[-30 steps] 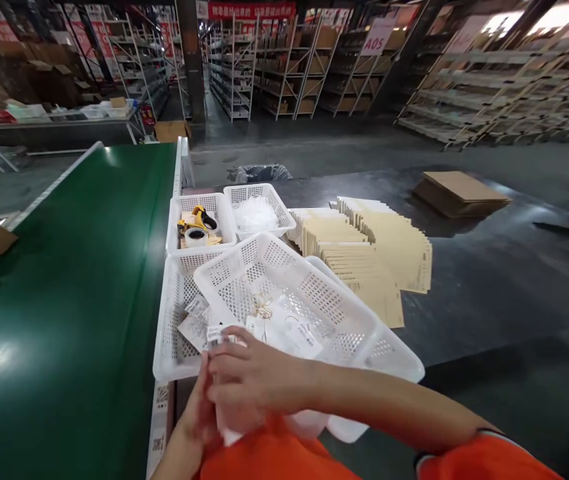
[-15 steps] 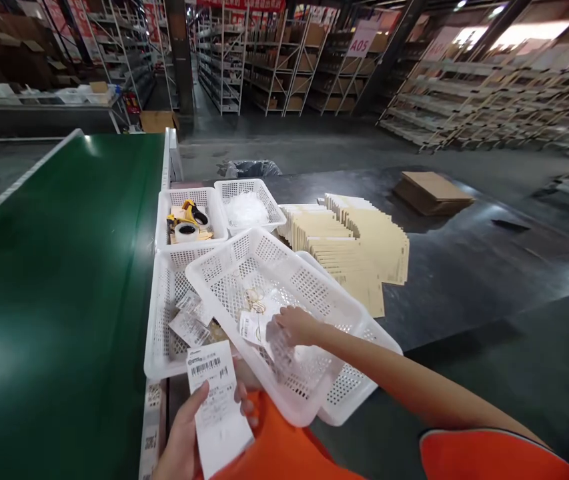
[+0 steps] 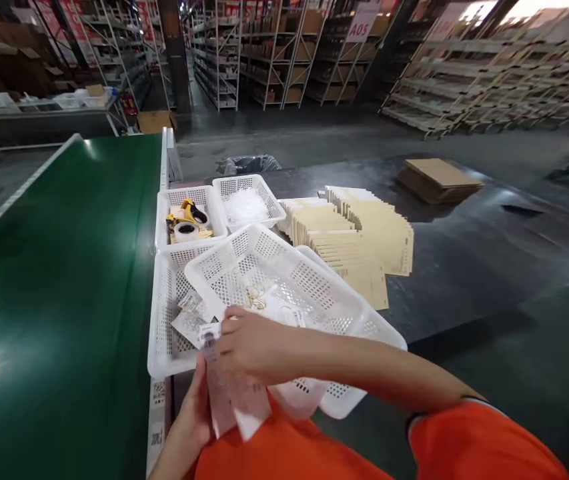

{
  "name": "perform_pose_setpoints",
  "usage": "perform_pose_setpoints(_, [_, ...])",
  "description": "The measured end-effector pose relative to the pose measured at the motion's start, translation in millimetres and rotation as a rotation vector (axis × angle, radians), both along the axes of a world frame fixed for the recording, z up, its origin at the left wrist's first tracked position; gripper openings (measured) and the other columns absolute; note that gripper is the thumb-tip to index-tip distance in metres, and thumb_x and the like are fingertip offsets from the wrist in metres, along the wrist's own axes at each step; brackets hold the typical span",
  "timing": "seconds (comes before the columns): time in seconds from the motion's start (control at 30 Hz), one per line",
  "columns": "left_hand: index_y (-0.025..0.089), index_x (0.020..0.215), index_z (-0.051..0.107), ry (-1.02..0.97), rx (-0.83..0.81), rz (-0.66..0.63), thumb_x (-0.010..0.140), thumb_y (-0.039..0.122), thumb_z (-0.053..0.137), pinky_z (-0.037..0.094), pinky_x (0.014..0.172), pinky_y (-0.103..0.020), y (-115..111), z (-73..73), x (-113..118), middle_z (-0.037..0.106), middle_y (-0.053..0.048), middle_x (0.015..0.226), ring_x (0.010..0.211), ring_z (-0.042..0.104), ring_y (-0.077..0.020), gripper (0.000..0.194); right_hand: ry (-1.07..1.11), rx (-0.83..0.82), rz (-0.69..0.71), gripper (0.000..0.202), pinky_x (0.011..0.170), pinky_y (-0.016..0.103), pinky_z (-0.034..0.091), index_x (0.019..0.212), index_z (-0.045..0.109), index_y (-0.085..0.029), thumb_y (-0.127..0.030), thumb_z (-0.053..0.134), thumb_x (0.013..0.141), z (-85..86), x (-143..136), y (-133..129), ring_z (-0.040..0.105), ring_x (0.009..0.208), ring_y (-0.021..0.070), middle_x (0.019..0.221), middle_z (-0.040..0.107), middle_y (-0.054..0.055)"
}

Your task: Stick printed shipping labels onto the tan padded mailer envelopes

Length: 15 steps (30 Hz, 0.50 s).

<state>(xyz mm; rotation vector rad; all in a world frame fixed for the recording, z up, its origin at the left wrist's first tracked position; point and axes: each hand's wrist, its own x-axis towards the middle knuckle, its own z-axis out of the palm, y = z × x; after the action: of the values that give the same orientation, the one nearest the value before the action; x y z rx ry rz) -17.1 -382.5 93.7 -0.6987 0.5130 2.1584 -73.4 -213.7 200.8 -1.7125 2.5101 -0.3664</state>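
My left hand [image 3: 195, 408] is closed on a printed paper slip [image 3: 220, 408] at the lower middle, in front of my body. Across the top of the slip reaches my right hand [image 3: 254, 345], fingers bent and pinching a small see-through plastic bag [image 3: 210, 348]. The bag lies against the slip, and its contents are hidden or blurred. Just beyond my hands, a white perforated basket [image 3: 309, 283] rests tilted over other baskets. Inside it are thin gold-coloured loops [image 3: 255, 296] and a white label [image 3: 291, 316].
A lower white basket [image 3: 161, 333] holds labelled packets [image 3: 189, 323]. Behind it, one basket holds a yellow tape dispenser [image 3: 191, 212], another white plastic material [image 3: 247, 205]. Rows of tan envelopes [image 3: 364, 233] and flat cardboard [image 3: 439, 180] lie rightward. A green conveyor belt [image 3: 64, 300] runs left.
My right hand has come out of the tilted basket, moving left and toward me with the see-through bag, to the slip. My left hand still holds the slip.
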Motion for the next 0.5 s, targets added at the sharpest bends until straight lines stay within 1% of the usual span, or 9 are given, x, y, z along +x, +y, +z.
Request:
perform_pose_setpoints(0.03, [0.017, 0.120, 0.061, 0.006, 0.004, 0.012, 0.085, 0.053, 0.050, 0.047, 0.096, -0.042, 0, -2.9, 1, 0.072, -0.012, 0.102, 0.108, 0.062, -0.0299, 0.051, 0.035, -0.037, 0.034, 0.013, 0.090, 0.038, 0.033, 0.084, 0.062, -0.020, -0.011, 0.057, 0.077, -7.0, -2, -12, 0.053, 0.095, 0.0202, 0.093, 0.066, 0.004])
perform_pose_setpoints(0.1, [0.019, 0.122, 0.060, 0.007, 0.032, 0.013, 0.081, 0.062, 0.049, 0.047, 0.096, -0.042, -3, -7.4, 4, 0.072, -0.011, 0.105, 0.111, 0.061, -0.0311, 0.061, 0.058, -0.199, -0.029, 0.019, 0.095, 0.039, 0.032, 0.094, 0.061, -0.020, -0.009, 0.053, 0.080, -22.0, -9, -21, 0.047, 0.114, 0.0216, 0.117, 0.060, 0.008])
perform_pose_setpoints(0.17, [0.018, 0.123, 0.059, 0.004, 0.076, -0.015, 0.075, 0.068, 0.051, 0.047, 0.095, -0.043, -8, -8.6, 6, 0.071, -0.013, 0.107, 0.113, 0.059, -0.0333, 0.070, -0.014, -0.392, -0.238, 0.025, 0.097, 0.035, 0.035, 0.103, 0.058, -0.019, -0.007, 0.047, 0.084, -35.5, -21, -9, 0.045, 0.119, 0.0183, 0.125, 0.055, 0.009])
perform_pose_setpoints(0.23, [0.018, 0.125, 0.057, 0.018, 0.109, -0.035, 0.075, 0.064, 0.054, 0.047, 0.095, -0.044, -10, -5.6, 8, 0.071, -0.014, 0.105, 0.113, 0.059, -0.0345, 0.068, -0.108, -0.427, -0.506, 0.026, 0.093, 0.031, 0.040, 0.107, 0.056, -0.017, -0.008, 0.044, 0.086, -49.5, -35, 15, 0.050, 0.113, 0.0161, 0.120, 0.056, 0.010])
perform_pose_setpoints(0.27, [0.018, 0.126, 0.056, 0.036, 0.114, -0.027, 0.077, 0.058, 0.055, 0.047, 0.095, -0.045, -10, -2.8, 9, 0.071, -0.014, 0.102, 0.111, 0.059, -0.0344, 0.064, -0.145, -0.325, -0.633, 0.025, 0.091, 0.031, 0.042, 0.107, 0.056, -0.017, -0.009, 0.044, 0.087, -58.1, -41, 29, 0.052, 0.110, 0.0171, 0.117, 0.057, 0.010])
perform_pose_setpoints(0.33, [0.017, 0.131, 0.051, 0.085, 0.120, 0.008, 0.081, 0.047, 0.055, 0.047, 0.093, -0.046, -8, 3.7, 9, 0.071, -0.013, 0.095, 0.107, 0.062, -0.0335, 0.058, -0.208, 0.036, -0.815, 0.027, 0.088, 0.034, 0.043, 0.109, 0.056, -0.017, -0.010, 0.047, 0.085, -79.3, -47, 54, 0.054, 0.106, 0.0210, 0.114, 0.059, 0.011])
perform_pose_setpoints(0.4, [0.019, 0.135, 0.046, 0.109, 0.121, 0.019, 0.083, 0.040, 0.054, 0.049, 0.090, -0.046, -6, 8.6, 9, 0.070, -0.012, 0.091, 0.100, 0.065, -0.0313, 0.056, -0.284, 0.378, -0.866, 0.029, 0.082, 0.034, 0.045, 0.110, 0.058, -0.017, -0.014, 0.055, 0.081, -104.2, -44, 73, 0.058, 0.100, 0.0237, 0.109, 0.062, 0.011])
perform_pose_setpoints(0.43, [0.019, 0.135, 0.045, 0.106, 0.119, 0.010, 0.083, 0.037, 0.055, 0.049, 0.089, -0.046, -6, 9.7, 10, 0.070, -0.011, 0.091, 0.096, 0.066, -0.0300, 0.056, -0.319, 0.482, -0.863, 0.033, 0.079, 0.034, 0.046, 0.110, 0.058, -0.017, -0.017, 0.061, 0.077, -116.7, -40, 78, 0.060, 0.097, 0.0248, 0.107, 0.063, 0.012])
perform_pose_setpoints(0.5, [0.021, 0.135, 0.046, 0.090, 0.106, -0.013, 0.082, 0.032, 0.059, 0.051, 0.085, -0.044, -6, 9.9, 13, 0.070, -0.011, 0.094, 0.089, 0.068, -0.0283, 0.056, -0.353, 0.573, -0.862, 0.047, 0.077, 0.036, 0.047, 0.112, 0.058, -0.015, -0.022, 0.072, 0.068, -138.6, -29, 83, 0.061, 0.095, 0.0287, 0.107, 0.063, 0.015])
